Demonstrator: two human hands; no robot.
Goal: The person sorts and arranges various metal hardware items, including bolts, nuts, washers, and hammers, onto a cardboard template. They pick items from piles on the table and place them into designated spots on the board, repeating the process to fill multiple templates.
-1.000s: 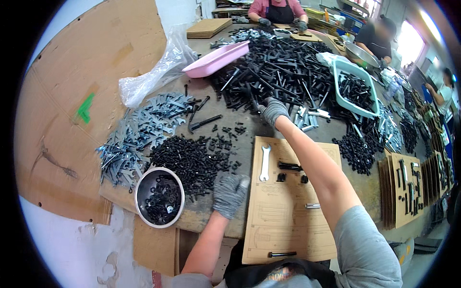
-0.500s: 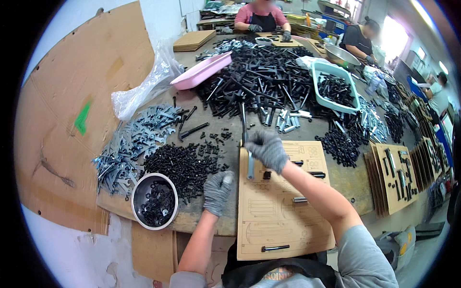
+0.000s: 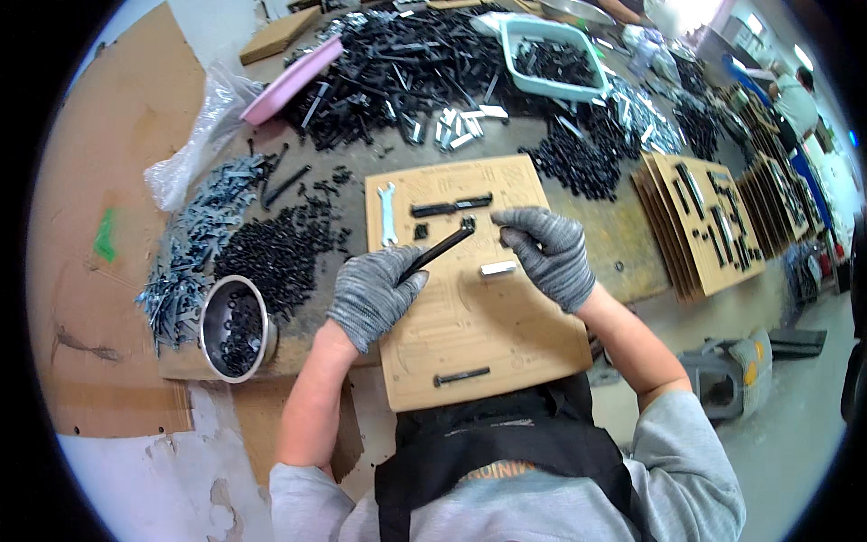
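My left hand (image 3: 375,296), in a grey knit glove, is closed round one end of a black metal bar (image 3: 437,250). The bar slants up to the right over a printed cardboard sheet (image 3: 488,334). Close to the bar's far end, my gloved right hand (image 3: 551,255) has its fingertips pinched; whatever they hold is too small to make out. On the sheet lie a silver open-end wrench (image 3: 386,215), a long black part (image 3: 452,206), a small black piece (image 3: 421,232), a silver tube (image 3: 498,268) and, near me, a black bolt (image 3: 461,376).
Left of the sheet are piles of small black screws (image 3: 275,244) and flat wrenches (image 3: 194,244), plus a metal bowl (image 3: 207,339) of black parts. Black tools (image 3: 388,68) heap up beyond, between pink (image 3: 293,79) and pale green (image 3: 603,88) trays. Filled cardboard sheets (image 3: 664,230) stand right.
My right hand has come back toward me from the sheet's far edge. The black bar it held is now in my left hand, which has moved over the sheet. The view has tilted down.
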